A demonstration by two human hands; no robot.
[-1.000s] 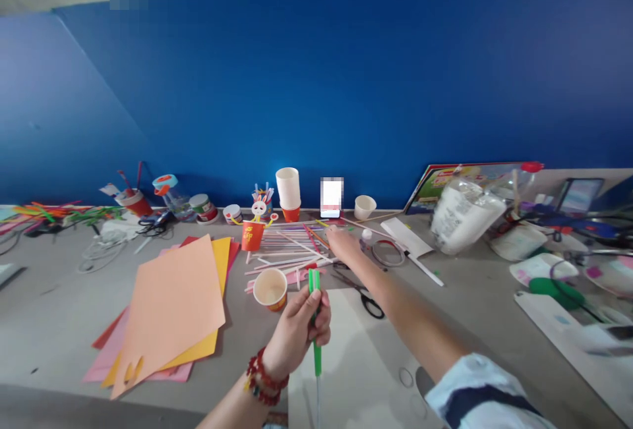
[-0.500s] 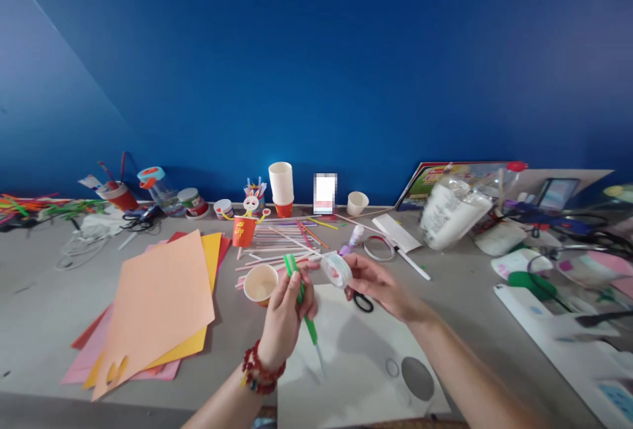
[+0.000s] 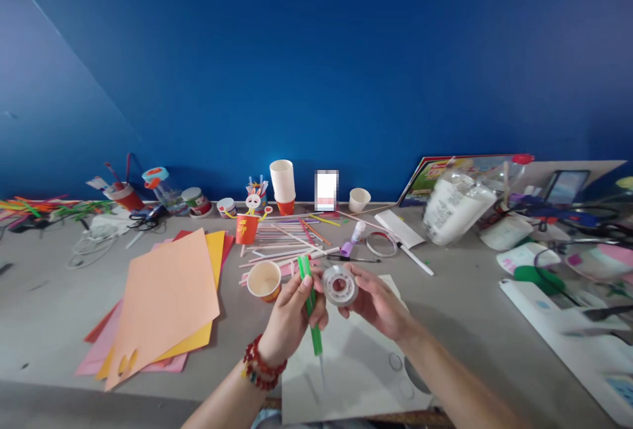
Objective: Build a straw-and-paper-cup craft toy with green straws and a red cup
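My left hand (image 3: 295,310), with a red bead bracelet at the wrist, is closed round a long green strip (image 3: 316,340). A thin pale stick (image 3: 322,371) juts from the strip's lower end, pointing down over white paper (image 3: 341,389). Between thumb and fingers, my right hand (image 3: 378,300) grips a roll of clear tape (image 3: 340,286) by its right side. The roll's flat face is turned towards me, close beside my left fingers. Whether a tape end runs to the green strip, I cannot tell. Just left of my left hand stands an open paper cup (image 3: 264,281).
Coloured paper sheets (image 3: 173,290) are stacked at left. Behind my hands lie several straws (image 3: 281,234), a pen (image 3: 353,259) and a glue bottle (image 3: 359,230). A rabbit-decorated red cup (image 3: 246,229) and stacked cups (image 3: 283,182) stand near the blue partition (image 3: 316,73).
My right hand has come in closer to my left, and the tape roll has turned its flat face more towards me. The black scissor handle under it no longer shows.
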